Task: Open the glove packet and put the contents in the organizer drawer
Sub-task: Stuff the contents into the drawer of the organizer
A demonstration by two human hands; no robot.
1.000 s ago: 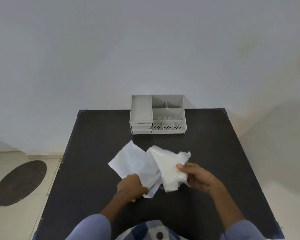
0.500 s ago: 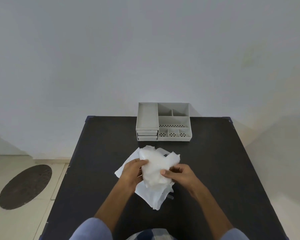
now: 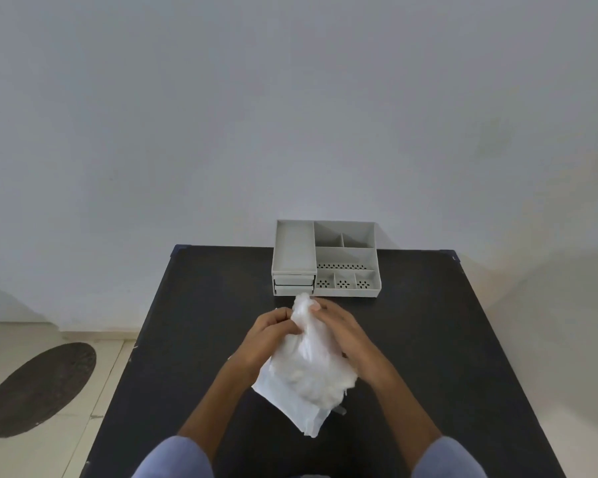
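Observation:
A crumpled bundle of thin white plastic gloves [image 3: 309, 369] is pressed between both hands above the black table [image 3: 428, 339]. My left hand [image 3: 271, 331] grips its left side and my right hand [image 3: 339, 327] covers the upper right, with a thumb on the top tuft. A flat white wrapper sheet [image 3: 299, 407] lies under the bundle and sticks out toward me. The grey organizer [image 3: 327, 258] stands at the table's far edge. Its two small drawers [image 3: 293, 284] at the lower left front are shut.
The organizer's open top has a long tray on the left and several small compartments on the right. A white wall rises behind the table. To the left, on the tiled floor, lies a dark oval mat [image 3: 37, 384].
The gloves were spread out beside the wrapper a second ago. Both hands have since gathered them into a tight bundle and moved it further from me, toward the organizer.

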